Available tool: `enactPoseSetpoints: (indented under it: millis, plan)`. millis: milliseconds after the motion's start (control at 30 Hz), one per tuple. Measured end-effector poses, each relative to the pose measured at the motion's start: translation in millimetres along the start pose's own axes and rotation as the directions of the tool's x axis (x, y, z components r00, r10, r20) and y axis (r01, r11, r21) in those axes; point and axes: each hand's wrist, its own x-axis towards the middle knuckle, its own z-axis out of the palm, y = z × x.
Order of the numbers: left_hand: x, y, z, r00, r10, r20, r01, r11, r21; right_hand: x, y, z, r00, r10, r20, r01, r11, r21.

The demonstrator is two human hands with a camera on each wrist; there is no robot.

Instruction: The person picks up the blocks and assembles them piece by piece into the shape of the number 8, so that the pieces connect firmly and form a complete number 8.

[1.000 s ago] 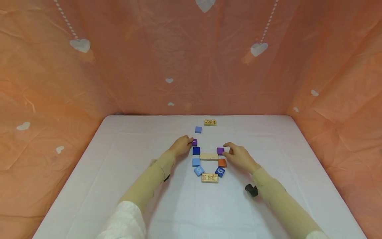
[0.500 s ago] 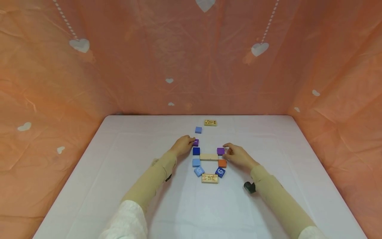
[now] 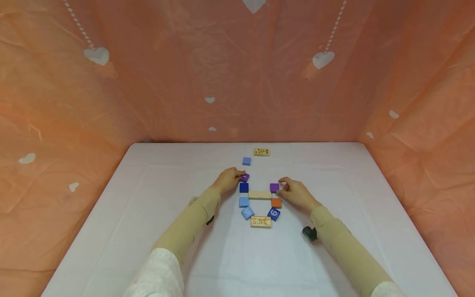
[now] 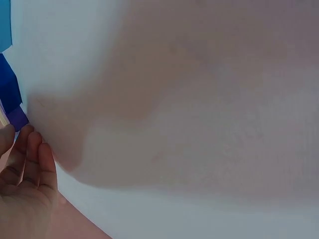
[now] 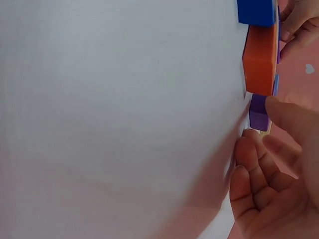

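Note:
My left hand (image 3: 227, 180) pinches a purple block (image 3: 245, 177) with a pale mark on top; it sits slightly turned behind a dark blue block (image 3: 243, 188). In the left wrist view the thumb and fingers (image 4: 33, 159) are beside that block. My right hand (image 3: 297, 194) is beside another purple block (image 3: 274, 188), its thumb at the near edge and its index finger stretched out behind. The right wrist view shows the thumb (image 5: 286, 113) at this block, other fingers loosely bent. Between the two sides lies a plain wooden plank (image 3: 259, 195).
Nearer stand a light blue block (image 3: 243, 202), an orange block (image 3: 276, 203), a light blue 5 block (image 3: 247, 213), a blue block with a numeral (image 3: 273, 213) and a printed wooden tile (image 3: 261, 222). Farther back lie a periwinkle block (image 3: 246, 161) and another printed tile (image 3: 261, 152).
My left hand has shifted the purple block slightly to the right, and it has turned a little. My right hand stays beside its purple block almost unmoved.

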Motion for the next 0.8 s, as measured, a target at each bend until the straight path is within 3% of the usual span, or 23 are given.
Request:
enactPoseSetpoints:
  millis: [467,600,800]
  plan:
    - [0.4,-0.6,0.0,1.000,0.026,0.008,-0.025,0.999,-0.040,1.3,1.8,0.5,1.000,-0.005,-0.007,0.005,1.000,0.004]
    - [-1.3,-2.5,-0.3,1.000,-0.020,0.024,0.022,0.994,-0.111,0.5,1.9,1.6,1.000,-0.005,-0.010,0.005,1.000,0.009]
    - [1.0,-7.3,0.7,0.995,-0.089,0.038,0.095,0.966,-0.240,-1.1,2.1,1.3,1.000,-0.022,-0.009,0.022,1.000,0.007]
